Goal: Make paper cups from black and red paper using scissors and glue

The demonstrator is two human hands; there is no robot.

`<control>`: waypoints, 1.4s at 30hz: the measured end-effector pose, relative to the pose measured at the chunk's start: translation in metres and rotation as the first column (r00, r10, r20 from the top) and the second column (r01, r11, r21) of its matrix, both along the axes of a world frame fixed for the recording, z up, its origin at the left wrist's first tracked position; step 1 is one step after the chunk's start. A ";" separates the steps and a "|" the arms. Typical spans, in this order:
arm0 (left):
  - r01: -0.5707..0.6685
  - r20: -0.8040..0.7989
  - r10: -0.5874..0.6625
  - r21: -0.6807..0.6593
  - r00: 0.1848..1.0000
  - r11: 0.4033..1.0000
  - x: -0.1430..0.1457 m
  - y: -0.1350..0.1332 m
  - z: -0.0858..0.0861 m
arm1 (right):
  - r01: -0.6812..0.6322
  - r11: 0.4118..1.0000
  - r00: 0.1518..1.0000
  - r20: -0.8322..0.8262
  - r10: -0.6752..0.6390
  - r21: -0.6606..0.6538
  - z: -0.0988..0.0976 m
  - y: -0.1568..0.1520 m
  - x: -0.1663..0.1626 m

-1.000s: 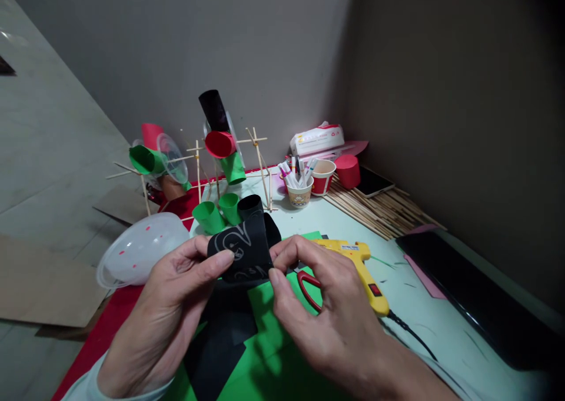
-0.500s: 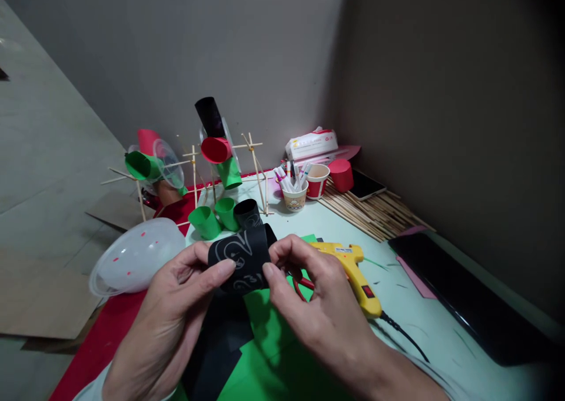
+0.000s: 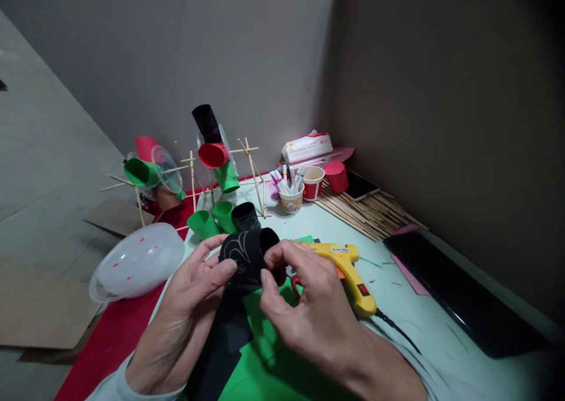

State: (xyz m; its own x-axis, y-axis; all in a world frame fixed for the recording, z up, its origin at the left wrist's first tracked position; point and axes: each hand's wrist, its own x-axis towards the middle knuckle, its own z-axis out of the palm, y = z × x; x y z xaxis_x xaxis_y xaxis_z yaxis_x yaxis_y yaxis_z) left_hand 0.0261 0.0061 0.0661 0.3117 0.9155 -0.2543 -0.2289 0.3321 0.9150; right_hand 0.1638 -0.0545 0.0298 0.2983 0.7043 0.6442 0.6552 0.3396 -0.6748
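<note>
Both hands hold a black paper tube (image 3: 244,254) with pale swirls drawn on it, tilted so that its right end shows its hollow inside. My left hand (image 3: 189,301) is closed round the left end, thumb on the front. At the right rim, my right hand (image 3: 309,295) pinches the edge with thumb and fingertips; part of that grip is hidden. Below lie sheets of green paper (image 3: 278,360) and black paper (image 3: 220,342). Just behind stand two green paper tubes (image 3: 203,225) and another black tube (image 3: 246,216).
A yellow glue gun (image 3: 359,283) with a cord lies right of my right hand. Stick frames with paper-tube wheels (image 3: 214,153) stand behind. Also here are a marker cup (image 3: 291,202), wooden sticks (image 3: 362,212), a phone (image 3: 362,186), a long black object (image 3: 459,295) and a clear plastic lid (image 3: 139,262).
The black tube has been turned, showing a different part of its swirls and more of its open right end. My view has shifted slightly.
</note>
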 end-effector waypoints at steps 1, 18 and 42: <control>0.019 0.004 -0.019 -0.005 1.000 1.000 0.000 -0.001 -0.001 | -0.002 1.000 1.000 0.031 0.001 0.015 -0.002 0.000 0.000; 0.157 0.034 -0.161 0.081 0.986 0.984 -0.006 0.004 -0.006 | -0.124 0.989 0.986 0.124 0.114 0.075 -0.004 -0.004 -0.002; -0.038 0.074 0.018 0.280 0.997 0.959 -0.008 0.032 -0.011 | -0.333 0.923 0.895 -0.371 0.246 -0.191 -0.009 0.009 0.019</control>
